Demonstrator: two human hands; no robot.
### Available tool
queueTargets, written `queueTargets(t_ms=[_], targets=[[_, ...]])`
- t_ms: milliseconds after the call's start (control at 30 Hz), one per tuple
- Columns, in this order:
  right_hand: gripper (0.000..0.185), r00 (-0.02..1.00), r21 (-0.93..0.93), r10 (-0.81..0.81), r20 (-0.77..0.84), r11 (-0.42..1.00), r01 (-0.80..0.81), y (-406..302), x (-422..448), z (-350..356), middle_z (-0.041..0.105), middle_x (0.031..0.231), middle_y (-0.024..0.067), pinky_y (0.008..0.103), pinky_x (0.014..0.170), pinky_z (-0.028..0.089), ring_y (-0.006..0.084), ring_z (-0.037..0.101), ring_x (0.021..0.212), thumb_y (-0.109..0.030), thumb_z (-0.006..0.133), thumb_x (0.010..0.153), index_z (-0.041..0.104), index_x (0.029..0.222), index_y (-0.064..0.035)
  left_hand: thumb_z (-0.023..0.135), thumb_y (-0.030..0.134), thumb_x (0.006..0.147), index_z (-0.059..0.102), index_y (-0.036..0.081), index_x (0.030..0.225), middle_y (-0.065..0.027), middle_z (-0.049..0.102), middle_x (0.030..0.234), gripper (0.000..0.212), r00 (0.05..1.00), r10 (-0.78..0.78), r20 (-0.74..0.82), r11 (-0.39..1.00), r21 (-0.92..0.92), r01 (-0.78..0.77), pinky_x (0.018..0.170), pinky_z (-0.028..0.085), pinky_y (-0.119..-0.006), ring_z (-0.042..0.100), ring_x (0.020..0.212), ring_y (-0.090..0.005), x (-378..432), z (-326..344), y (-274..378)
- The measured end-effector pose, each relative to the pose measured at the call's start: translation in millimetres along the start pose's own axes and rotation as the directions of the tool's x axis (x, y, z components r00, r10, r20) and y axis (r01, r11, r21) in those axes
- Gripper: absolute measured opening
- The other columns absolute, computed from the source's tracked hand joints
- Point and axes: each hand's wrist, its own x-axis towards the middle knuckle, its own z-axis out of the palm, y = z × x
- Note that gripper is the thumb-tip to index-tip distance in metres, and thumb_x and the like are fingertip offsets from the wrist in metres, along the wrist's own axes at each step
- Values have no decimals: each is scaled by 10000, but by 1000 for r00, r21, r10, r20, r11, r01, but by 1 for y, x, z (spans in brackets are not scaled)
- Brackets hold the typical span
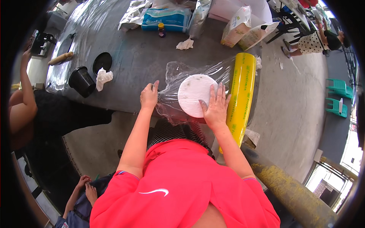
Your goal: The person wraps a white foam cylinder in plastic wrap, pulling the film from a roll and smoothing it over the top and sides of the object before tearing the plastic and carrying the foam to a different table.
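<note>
A round white disc (196, 95) lies near the front edge of the dark table, with clear plastic film (174, 74) around it. The film runs from the yellow printed roll of wrap (243, 85), at the table's right end, leftward past the disc. My left hand (149, 95) is closed on the film's gathered left end, thumb pointing up. Spread fingers of my right hand (215, 108) rest at the disc's right edge, close beside the roll. Whether film lies between these fingers and the disc, I cannot tell.
A black pot (82, 81), a black round lid (102, 62), crumpled tissue (103, 79) and a wooden rolling pin (60, 58) are at left. A blue tissue pack (166, 19), a small jar (161, 30) and cartons (236, 27) stand at the back. Other people are at left and far right.
</note>
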Motion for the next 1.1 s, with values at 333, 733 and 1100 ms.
queueTargets(t_ms=[333,733,1100], targets=[[733,999,-6,37,32,999,-37,0,1,-1,181,1465,213,581,1075,91,358,165,1366,-464,523,852,260,1410,-68,448,251,961,541,-19,1182,-183,575,1161,361,933,358,30,741,-617,-264,949,388,-325,533,1112,-259,-73,-25,91],[709,999,266,-9,-42,964,20,6,0,-2,182,1447,245,524,1087,159,416,174,1341,-354,588,842,283,1390,-23,240,351,1007,288,-20,1391,-118,339,1423,536,912,187,364,447,-859,251,1094,184,-295,271,1331,-207,-70,42,53],[706,995,541,63,-77,841,-12,23,-5,-2,134,1474,229,445,1098,159,388,165,1349,-371,538,883,231,1420,-31,511,278,936,317,-4,1377,-114,419,1344,559,950,200,241,509,-854,109,1023,295,-288,401,1222,-188,-72,39,89]])
